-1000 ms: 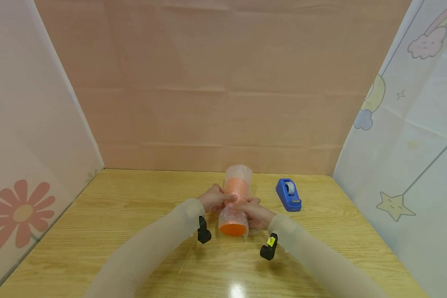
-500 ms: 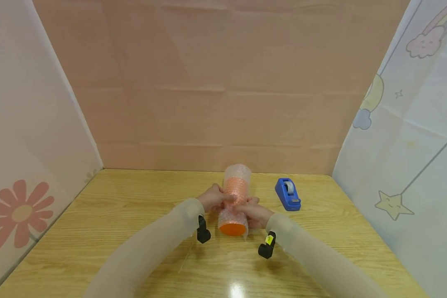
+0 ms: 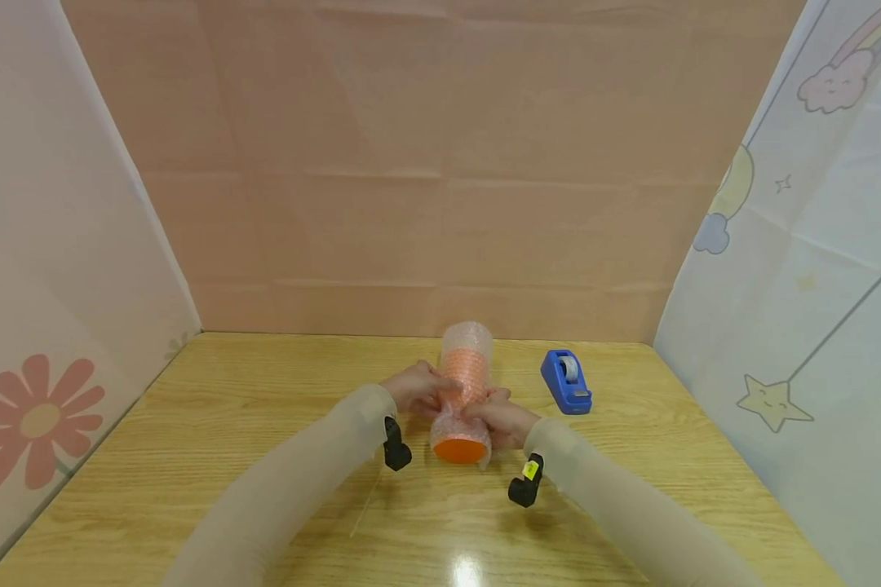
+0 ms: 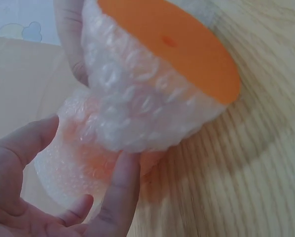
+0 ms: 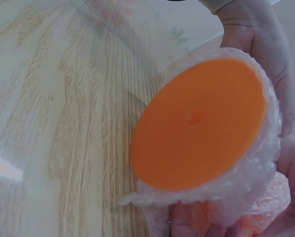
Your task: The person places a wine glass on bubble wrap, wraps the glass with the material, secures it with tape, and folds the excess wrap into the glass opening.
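An orange object (image 3: pixel 460 450) with a flat round end lies on the table, wrapped in clear bubble wrap (image 3: pixel 467 336) and narrowed at the middle. Its orange disc (image 5: pixel 202 123) faces the right wrist camera. My left hand (image 3: pixel 418 388) is at its left side. The left wrist view shows that hand's fingers (image 4: pixel 120 190) spread loosely, one fingertip at the wrap and the thumb raised. From the right, my right hand (image 3: pixel 508 417) holds the narrow part, thumb over the top and fingers (image 5: pixel 182 219) below. A loose wrap edge sticks out near the disc.
A blue tape dispenser (image 3: pixel 566 381) with a roll of clear tape stands to the right on the wooden table (image 3: pixel 264 408). A thin pale strip (image 3: pixel 365 504) lies in front of the left hand. Cloth backdrops rise behind and on both sides.
My left hand has eased slightly left, loosening from the wrapped object. The right hand keeps its hold, and the object stays nearly in place.
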Action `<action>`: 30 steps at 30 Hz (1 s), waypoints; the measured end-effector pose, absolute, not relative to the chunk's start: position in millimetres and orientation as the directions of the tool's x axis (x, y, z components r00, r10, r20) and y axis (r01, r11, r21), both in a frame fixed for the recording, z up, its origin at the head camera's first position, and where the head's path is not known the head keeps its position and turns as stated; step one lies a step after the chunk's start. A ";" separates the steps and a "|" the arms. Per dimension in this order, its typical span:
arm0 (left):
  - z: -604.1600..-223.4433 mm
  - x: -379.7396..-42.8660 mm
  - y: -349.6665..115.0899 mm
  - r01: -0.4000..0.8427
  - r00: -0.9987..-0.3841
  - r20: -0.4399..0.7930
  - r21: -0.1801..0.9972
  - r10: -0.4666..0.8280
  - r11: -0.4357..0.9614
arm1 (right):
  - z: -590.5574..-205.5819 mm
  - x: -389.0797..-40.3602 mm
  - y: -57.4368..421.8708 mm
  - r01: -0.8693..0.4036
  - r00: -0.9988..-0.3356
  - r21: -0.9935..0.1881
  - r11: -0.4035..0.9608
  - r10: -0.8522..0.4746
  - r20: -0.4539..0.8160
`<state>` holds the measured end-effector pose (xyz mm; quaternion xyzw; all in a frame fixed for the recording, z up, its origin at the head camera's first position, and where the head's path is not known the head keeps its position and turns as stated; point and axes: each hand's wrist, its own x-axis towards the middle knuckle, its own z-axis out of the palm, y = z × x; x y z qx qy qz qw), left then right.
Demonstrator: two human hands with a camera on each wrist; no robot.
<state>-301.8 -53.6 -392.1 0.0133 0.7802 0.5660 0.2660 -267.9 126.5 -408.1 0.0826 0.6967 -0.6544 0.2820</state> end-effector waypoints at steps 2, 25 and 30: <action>-390.6 -302.7 -55.6 -0.287 -0.846 -0.411 0.888 0.339 0.361 | -407.4 -267.7 126.4 0.485 -0.828 -0.863 0.140 -0.245 -0.505; -400.1 -304.5 -52.5 -0.303 -0.834 -0.423 0.888 0.355 0.346 | -411.8 -268.3 128.1 0.502 -0.826 -0.862 0.073 -0.255 -0.503; -398.9 -303.7 -51.9 -0.282 -0.837 -0.407 0.893 0.365 0.351 | -412.4 -268.3 130.0 0.479 -0.824 -0.871 0.111 -0.283 -0.490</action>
